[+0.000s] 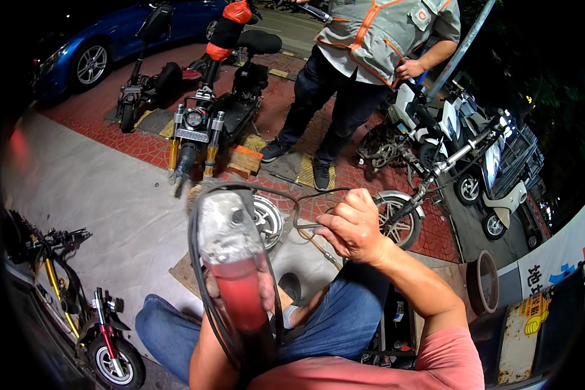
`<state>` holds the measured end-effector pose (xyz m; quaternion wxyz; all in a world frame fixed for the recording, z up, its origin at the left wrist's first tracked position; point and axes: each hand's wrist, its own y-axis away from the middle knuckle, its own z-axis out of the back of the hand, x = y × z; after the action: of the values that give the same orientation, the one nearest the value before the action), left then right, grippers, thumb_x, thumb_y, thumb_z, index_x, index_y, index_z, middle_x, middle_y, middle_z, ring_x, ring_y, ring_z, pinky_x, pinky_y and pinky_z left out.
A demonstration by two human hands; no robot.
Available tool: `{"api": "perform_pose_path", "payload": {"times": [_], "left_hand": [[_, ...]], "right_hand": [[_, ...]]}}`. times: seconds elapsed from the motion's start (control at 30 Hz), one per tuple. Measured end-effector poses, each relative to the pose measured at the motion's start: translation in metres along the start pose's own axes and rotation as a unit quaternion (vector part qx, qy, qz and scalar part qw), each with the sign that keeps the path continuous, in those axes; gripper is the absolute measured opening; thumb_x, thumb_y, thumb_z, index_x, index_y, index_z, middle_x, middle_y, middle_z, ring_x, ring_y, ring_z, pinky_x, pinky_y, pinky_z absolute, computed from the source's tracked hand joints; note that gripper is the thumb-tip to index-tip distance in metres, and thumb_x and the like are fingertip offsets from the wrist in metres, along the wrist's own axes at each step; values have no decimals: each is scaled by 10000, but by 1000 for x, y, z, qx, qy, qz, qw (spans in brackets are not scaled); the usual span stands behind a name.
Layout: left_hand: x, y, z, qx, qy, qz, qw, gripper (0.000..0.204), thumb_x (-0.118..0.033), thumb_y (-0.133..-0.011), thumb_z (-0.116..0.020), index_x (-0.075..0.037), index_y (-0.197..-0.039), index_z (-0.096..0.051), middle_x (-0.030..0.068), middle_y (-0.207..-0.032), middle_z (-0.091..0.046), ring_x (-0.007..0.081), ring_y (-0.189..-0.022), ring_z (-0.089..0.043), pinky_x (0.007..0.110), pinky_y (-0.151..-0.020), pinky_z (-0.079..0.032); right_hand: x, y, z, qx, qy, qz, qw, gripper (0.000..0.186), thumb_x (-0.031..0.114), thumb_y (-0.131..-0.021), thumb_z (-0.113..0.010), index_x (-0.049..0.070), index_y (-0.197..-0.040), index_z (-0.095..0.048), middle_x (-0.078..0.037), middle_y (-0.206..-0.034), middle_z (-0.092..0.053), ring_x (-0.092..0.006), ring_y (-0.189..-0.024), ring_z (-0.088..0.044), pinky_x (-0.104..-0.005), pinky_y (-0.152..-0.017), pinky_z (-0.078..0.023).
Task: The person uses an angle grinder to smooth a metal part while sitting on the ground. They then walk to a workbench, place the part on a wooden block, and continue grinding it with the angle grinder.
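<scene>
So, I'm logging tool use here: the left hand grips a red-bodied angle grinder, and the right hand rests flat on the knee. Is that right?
Not quite. The head view shows the left hand gripping the red-bodied angle grinder, as you say, but the right hand is not flat on the knee: it is raised and closed, pinching a thin black cable that loops back toward the grinder.

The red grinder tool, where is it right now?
In the head view, the red grinder is low and left of centre, gripped in the left hand, its grey head pointing up beside the right hand pinching a thin black cable.
</scene>
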<state>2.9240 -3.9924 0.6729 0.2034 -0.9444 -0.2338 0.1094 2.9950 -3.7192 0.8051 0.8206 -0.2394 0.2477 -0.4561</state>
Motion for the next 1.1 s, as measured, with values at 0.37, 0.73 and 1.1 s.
{"api": "perform_pose_path", "payload": {"times": [0.37,0.73,1.1], "left_hand": [[-25,-10,-2,27,-13,-119,992,805,-422,-940,-753,-9,-1519,-377,221,-1225,-631,396,-1081,-691,613,-830,-596],[-56,-1,13,-371,-266,-292,840,535,-351,-1034,-664,-5,-1425,-549,192,-1162,-721,335,-1032,-733,461,-892,-618],[-41,-24,41,-443,-351,-332,755,280,-174,-979,-764,6,-1150,-636,78,-920,-720,154,-751,-701,308,-669,-591]], "right_hand": [[24,25,-46,80,-76,-199,974,265,172,-842,-822,40,-780,-601,-115,-764,-579,-342,-717,-593,-450,-625,-483],[68,57,-68,386,-234,-211,867,146,201,-947,-654,56,-938,-673,-221,-810,-693,-459,-800,-681,-551,-701,-532],[98,12,-60,456,-112,-44,882,188,236,-822,-712,49,-844,-706,-151,-806,-736,-347,-728,-740,-470,-639,-582]]}}
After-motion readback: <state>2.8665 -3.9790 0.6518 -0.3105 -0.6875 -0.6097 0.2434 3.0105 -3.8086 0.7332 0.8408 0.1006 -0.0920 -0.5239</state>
